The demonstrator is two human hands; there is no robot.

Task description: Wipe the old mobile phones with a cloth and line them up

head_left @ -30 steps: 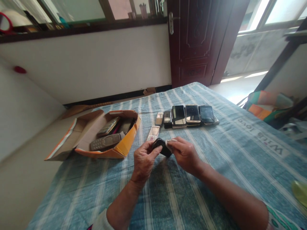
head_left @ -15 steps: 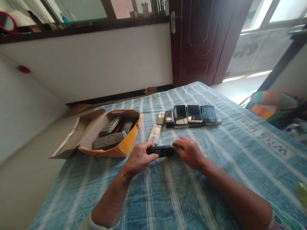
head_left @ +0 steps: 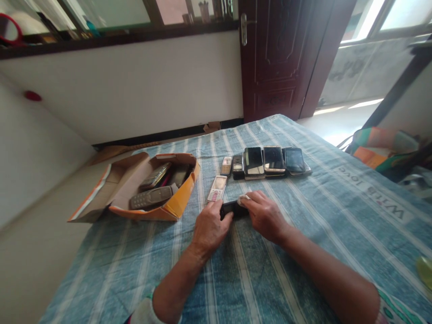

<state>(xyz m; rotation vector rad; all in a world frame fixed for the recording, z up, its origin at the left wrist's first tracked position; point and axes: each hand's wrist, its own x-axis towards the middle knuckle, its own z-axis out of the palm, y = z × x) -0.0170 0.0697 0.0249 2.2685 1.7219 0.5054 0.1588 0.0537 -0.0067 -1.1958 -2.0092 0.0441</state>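
A black mobile phone (head_left: 232, 208) is held just above the striped cloth, its left end pinched between the thumb and fingers of my left hand (head_left: 212, 224). My right hand (head_left: 266, 215) is closed on a small white cloth or tissue (head_left: 243, 200), which presses against the phone's right end. Right behind the phone lies a white and pink keypad phone (head_left: 217, 188). Farther back, a small gold keypad phone (head_left: 226, 165) and a dark keypad phone (head_left: 238, 166) lie beside stacked smartphones (head_left: 254, 161).
An open orange cardboard box (head_left: 184, 198) with several old phones, including a grey keypad phone (head_left: 151, 198), stands at the left. More smartphones (head_left: 274, 159) lie in the row at the right. The blue striped cloth (head_left: 324, 225) covers the surface; a brown door (head_left: 280, 58) stands behind.
My left hand has shifted right along with the phone and changed its angle. My right hand, with the white cloth or tissue, has moved slightly over the phone's right end.
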